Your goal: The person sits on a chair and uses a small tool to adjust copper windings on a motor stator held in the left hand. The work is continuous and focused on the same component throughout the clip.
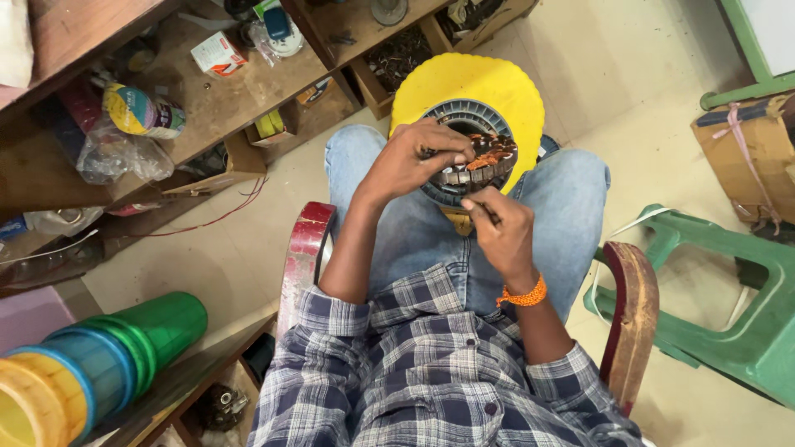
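A round motor stator (476, 157) with copper windings rests on my lap against a yellow round stool top (497, 87). My left hand (414, 157) grips the stator's left rim, fingers curled over its top edge. My right hand (501, 228) is below the stator, pinching a thin dark tool or wire end against its lower edge; what it pinches is too small to tell. An orange thread band sits on my right wrist.
Wooden shelves (215, 99) with boxes, tape rolls and plastic bags stand at left. Stacked green, blue and yellow plastic rolls (91, 364) lie at lower left. A green plastic stool (745, 290) lies at right, a cardboard box (745, 141) behind it. Red chair armrests (302, 257) flank me.
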A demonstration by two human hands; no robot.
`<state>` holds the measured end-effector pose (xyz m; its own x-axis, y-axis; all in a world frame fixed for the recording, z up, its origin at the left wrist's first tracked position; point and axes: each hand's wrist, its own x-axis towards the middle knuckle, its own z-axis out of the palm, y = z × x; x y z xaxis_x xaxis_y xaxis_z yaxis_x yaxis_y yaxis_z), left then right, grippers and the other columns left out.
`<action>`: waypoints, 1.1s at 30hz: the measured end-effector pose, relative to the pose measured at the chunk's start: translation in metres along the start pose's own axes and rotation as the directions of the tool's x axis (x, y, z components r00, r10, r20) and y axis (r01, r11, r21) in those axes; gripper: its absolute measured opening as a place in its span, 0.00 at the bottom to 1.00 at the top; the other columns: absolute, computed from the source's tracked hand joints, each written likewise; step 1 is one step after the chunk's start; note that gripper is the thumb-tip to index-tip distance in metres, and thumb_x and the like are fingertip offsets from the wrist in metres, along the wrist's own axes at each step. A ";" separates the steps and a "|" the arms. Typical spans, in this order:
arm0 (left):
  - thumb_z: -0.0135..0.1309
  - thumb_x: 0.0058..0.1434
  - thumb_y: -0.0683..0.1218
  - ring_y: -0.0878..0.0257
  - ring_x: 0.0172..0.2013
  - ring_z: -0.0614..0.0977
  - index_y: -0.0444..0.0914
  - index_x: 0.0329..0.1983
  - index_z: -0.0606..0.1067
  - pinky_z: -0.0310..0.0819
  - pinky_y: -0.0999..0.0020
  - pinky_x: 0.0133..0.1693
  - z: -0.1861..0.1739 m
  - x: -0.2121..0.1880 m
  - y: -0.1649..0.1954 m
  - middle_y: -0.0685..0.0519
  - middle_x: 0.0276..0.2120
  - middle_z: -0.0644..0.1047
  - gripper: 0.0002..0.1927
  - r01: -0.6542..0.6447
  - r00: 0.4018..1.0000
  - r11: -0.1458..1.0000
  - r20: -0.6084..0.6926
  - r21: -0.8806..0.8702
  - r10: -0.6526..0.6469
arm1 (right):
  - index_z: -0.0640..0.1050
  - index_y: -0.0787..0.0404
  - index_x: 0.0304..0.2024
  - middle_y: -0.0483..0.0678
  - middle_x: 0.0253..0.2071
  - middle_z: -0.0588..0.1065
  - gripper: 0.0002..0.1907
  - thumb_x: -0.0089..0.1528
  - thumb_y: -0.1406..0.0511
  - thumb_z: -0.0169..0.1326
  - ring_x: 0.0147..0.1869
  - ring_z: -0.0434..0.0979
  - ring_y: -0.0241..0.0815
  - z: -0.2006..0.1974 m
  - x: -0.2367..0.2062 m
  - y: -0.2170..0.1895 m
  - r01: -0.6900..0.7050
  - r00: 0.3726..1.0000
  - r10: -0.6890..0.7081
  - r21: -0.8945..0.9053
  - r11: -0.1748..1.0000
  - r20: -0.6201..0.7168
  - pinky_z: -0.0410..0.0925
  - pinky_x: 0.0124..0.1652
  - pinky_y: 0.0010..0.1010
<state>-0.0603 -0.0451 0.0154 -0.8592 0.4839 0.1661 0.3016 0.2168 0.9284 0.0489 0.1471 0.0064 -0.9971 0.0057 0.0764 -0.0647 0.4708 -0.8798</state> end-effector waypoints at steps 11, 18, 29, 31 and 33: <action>0.68 0.58 0.50 0.55 0.50 0.77 0.42 0.58 0.77 0.68 0.59 0.52 0.054 -0.033 0.039 0.54 0.51 0.80 0.26 -0.009 0.932 0.907 -0.325 0.421 0.160 | 0.83 0.65 0.41 0.45 0.31 0.76 0.05 0.63 0.74 0.62 0.33 0.68 0.31 -0.038 0.002 0.045 0.113 0.993 -0.110 0.091 0.990 -0.033 0.61 0.33 0.27; 0.69 0.56 0.48 0.56 0.46 0.76 0.40 0.58 0.76 0.66 0.60 0.50 0.060 -0.033 0.028 0.54 0.50 0.81 0.27 -0.079 0.910 0.894 -0.334 0.440 0.245 | 0.84 0.65 0.40 0.48 0.29 0.73 0.08 0.59 0.76 0.66 0.29 0.69 0.38 -0.068 0.027 0.004 0.268 0.961 -0.276 -0.174 0.948 -0.021 0.60 0.31 0.31; 0.67 0.60 0.49 0.57 0.45 0.76 0.39 0.62 0.74 0.66 0.60 0.49 0.070 -0.034 0.010 0.55 0.49 0.79 0.28 -0.123 0.870 0.839 -0.349 0.530 0.348 | 0.83 0.63 0.42 0.49 0.32 0.75 0.08 0.61 0.73 0.66 0.32 0.74 0.40 -0.057 0.072 -0.010 0.378 0.923 -0.365 -0.100 0.921 0.122 0.65 0.32 0.30; 0.67 0.60 0.49 0.57 0.44 0.76 0.38 0.62 0.74 0.67 0.60 0.49 0.070 -0.033 0.004 0.54 0.49 0.79 0.29 -0.149 0.863 0.832 -0.340 0.535 0.373 | 0.83 0.63 0.41 0.48 0.30 0.73 0.08 0.60 0.72 0.67 0.31 0.71 0.40 -0.058 0.074 -0.007 0.380 0.921 -0.366 -0.112 0.918 0.132 0.63 0.31 0.31; 0.67 0.59 0.50 0.56 0.44 0.76 0.35 0.62 0.74 0.68 0.60 0.48 0.070 -0.032 -0.002 0.53 0.48 0.79 0.30 -0.166 0.859 0.833 -0.338 0.527 0.385 | 0.84 0.63 0.39 0.47 0.28 0.71 0.07 0.59 0.71 0.68 0.29 0.69 0.40 -0.059 0.077 -0.005 0.378 0.922 -0.359 -0.128 0.917 0.146 0.62 0.31 0.32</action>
<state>-0.0042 -0.0020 -0.0148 -0.7617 0.2121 0.6122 0.6115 0.5475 0.5712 -0.0250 0.1973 0.0442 -0.9018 -0.2927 0.3178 -0.4305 0.5469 -0.7180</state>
